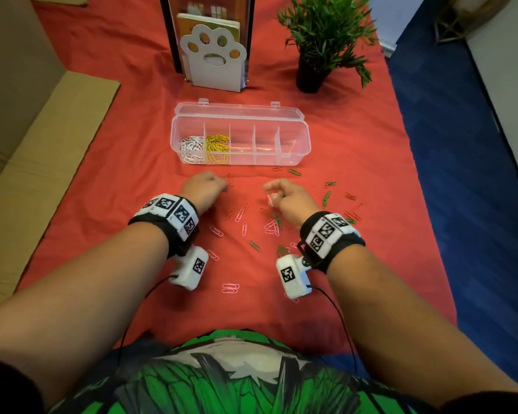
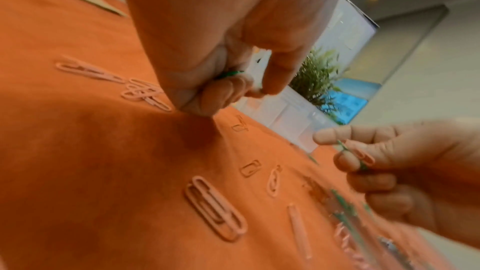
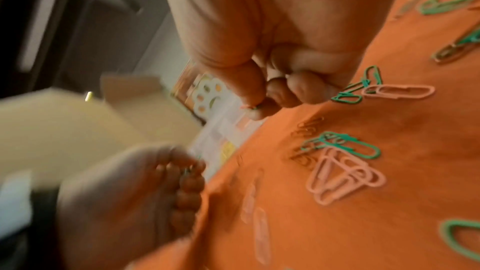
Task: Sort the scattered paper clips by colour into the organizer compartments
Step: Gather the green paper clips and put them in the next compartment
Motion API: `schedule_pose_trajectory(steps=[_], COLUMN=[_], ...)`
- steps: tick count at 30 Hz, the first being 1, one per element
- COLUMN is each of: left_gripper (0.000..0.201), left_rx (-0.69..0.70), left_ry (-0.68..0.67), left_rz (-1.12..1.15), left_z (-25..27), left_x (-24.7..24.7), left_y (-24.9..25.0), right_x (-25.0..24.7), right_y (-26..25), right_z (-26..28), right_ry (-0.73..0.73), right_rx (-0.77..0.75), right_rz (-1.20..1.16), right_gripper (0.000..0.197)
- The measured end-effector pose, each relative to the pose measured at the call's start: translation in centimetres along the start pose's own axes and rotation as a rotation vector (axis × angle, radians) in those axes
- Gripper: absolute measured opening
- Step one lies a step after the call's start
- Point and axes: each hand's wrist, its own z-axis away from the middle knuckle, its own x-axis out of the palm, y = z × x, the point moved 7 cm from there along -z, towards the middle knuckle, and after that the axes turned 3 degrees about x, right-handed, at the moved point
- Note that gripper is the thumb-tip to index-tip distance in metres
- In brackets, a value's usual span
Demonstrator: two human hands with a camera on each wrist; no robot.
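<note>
Clips are being picked up: green ones [image 2: 228, 73] are being pinched by the left hand [image 1: 205, 183], pink and green [image 2: 362, 156] by the right hand [image 1: 284, 194]. Next, an empty box [image 1: 240, 138] slot is needed, probably.

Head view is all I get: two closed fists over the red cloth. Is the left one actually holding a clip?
Observer: Yes. The left wrist view shows the left hand with a green clip tucked under its curled fingers.
Visitor: And the right one?
Observer: The right hand pinches a pink clip between its fingertips, with a thin green piece caught alongside it.
Visitor: Mixed colours, then. Anything tangled on the cloth?
Observer: In the right wrist view, a loose pink clip lies touching a green tangle just beside the right knuckles.
</note>
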Motion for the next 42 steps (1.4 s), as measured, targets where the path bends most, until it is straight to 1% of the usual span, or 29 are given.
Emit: schedule_pose_trajectory(steps=[2, 3, 4, 5, 7, 8, 10, 12, 14, 16, 18, 19, 20, 21, 22, 24, 27, 28, 29, 30, 32, 33, 34, 36, 37, 38, 39, 41, 42], left_gripper=[0.011, 0.006, 0.006, 0.009, 0.018, 0.022, 0.024, 0.019, 0.013, 0.012, 0.010, 0.005, 0.007, 0.014, 0.019, 0.020, 0.015, 0.014, 0.012, 0.012, 0.012, 0.012, 0.012, 0.011, 0.009, 0.007, 0.010, 0.016, 0.019], left_rx=[-0.089, -0.123, -0.138, -0.127, -0.106, -0.112, -0.136, -0.156, -0.110, 0.019, 0.172, 0.246, 0.313, 0.360, 0.396, 0.430, 0.459, 0.469, 0.471, 0.477, 0.441, 0.386, 0.309, 0.113, 0.024, -0.055, -0.112, -0.132, -0.128], left_ry=[-0.096, -0.147, -0.213, -0.275, -0.343, -0.358, -0.366, -0.329, -0.265, -0.240, -0.303, -0.345, -0.362, -0.366, -0.367, -0.368, -0.380, -0.385, -0.389, -0.387, -0.374, -0.357, -0.346, -0.378, -0.412, -0.454, -0.507, -0.588, -0.593], left_rz=[0.377, 0.567, 0.710, 0.798, 0.887, 0.909, 0.914, 0.809, 0.554, 0.217, -0.056, -0.205, -0.372, -0.522, -0.630, -0.753, -0.810, -0.813, -0.815, -0.806, -0.716, -0.620, -0.485, -0.073, 0.162, 0.373, 0.536, 0.705, 0.740], left_z=[0.9, 1.3, 1.7, 2.2, 2.5, 2.6, 2.6, 2.5, 2.3, 2.2, 2.9, 3.5, 4.1, 4.5, 4.8, 4.9, 5.1, 5.2, 5.2, 5.2, 4.8, 4.5, 4.2, 4.2, 4.4, 4.7, 5.0, 5.4, 5.5], left_x=[0.7, 1.1, 1.5, 1.8, 2.0, 2.2, 2.7, 3.3, 3.7, 4.3, 5.6, 6.3, 6.9, 7.4, 7.8, 8.1, 8.4, 8.5, 8.5, 8.5, 8.3, 8.1, 7.8, 7.5, 7.5, 7.4, 7.3, 6.9, 6.8], left_y=[-0.1, 0.0, 0.2, 0.6, 1.0, 1.1, 1.3, 1.2, 0.9, 0.9, 1.2, 1.4, 1.5, 1.5, 1.5, 1.4, 1.6, 1.6, 1.6, 1.4, 1.1, 0.9, 0.7, 0.6, 0.6, 0.8, 1.1, 2.0, 2.4], right_x=[-0.4, -0.5, -0.5, -0.6, -0.6, -0.5, -0.7, -1.2, -2.0, -2.9, -3.8, -4.3, -4.9, -5.3, -5.6, -5.6, -5.0, -5.0, -5.3, -5.5, -5.7, -5.6, -5.4, -4.4, -3.9, -3.3, -2.9, -2.1, -1.9], right_y=[0.4, 0.6, 0.7, 0.8, 0.9, 1.0, 1.1, 1.3, 1.7, 2.5, 3.5, 4.0, 4.3, 4.5, 4.7, 4.8, 4.9, 5.0, 4.9, 4.6, 4.0, 3.9, 3.9, 3.4, 3.1, 2.8, 2.5, 2.2, 2.2], right_z=[0.2, 0.4, 0.5, 0.6, 1.0, 1.2, 1.3, 1.1, 1.0, 1.0, 1.1, 1.1, 1.0, 0.9, 0.9, 0.9, 0.8, 0.6, 0.4, 0.0, -0.4, -0.5, -0.6, -0.7, -0.7, -0.7, -0.7, -0.8, -0.8], right_ry=[-0.060, -0.084, -0.105, -0.124, -0.165, -0.182, -0.172, -0.105, -0.029, 0.020, 0.057, 0.079, 0.103, 0.125, 0.135, 0.118, 0.087, 0.099, 0.114, 0.134, 0.188, 0.215, 0.236, 0.257, 0.258, 0.256, 0.256, 0.226, 0.203], right_rx=[0.074, 0.106, 0.131, 0.151, 0.184, 0.195, 0.190, 0.163, 0.152, 0.190, 0.247, 0.261, 0.266, 0.266, 0.267, 0.290, 0.326, 0.319, 0.294, 0.253, 0.178, 0.160, 0.142, 0.085, 0.054, 0.022, -0.015, -0.045, -0.045], right_rz=[-0.201, -0.297, -0.383, -0.457, -0.583, -0.623, -0.607, -0.495, -0.430, -0.518, -0.658, -0.678, -0.642, -0.563, -0.481, -0.406, -0.410, -0.352, -0.228, -0.033, 0.356, 0.470, 0.552, 0.713, 0.772, 0.810, 0.833, 0.851, 0.851], right_gripper=[0.029, 0.030, 0.030, 0.029, 0.028, 0.028, 0.027, 0.026, 0.027, 0.028, 0.028, 0.027, 0.027, 0.027, 0.028, 0.030, 0.031, 0.031, 0.030, 0.027, 0.016, 0.019, 0.027, 0.042, 0.046, 0.046, 0.043, 0.040, 0.041])
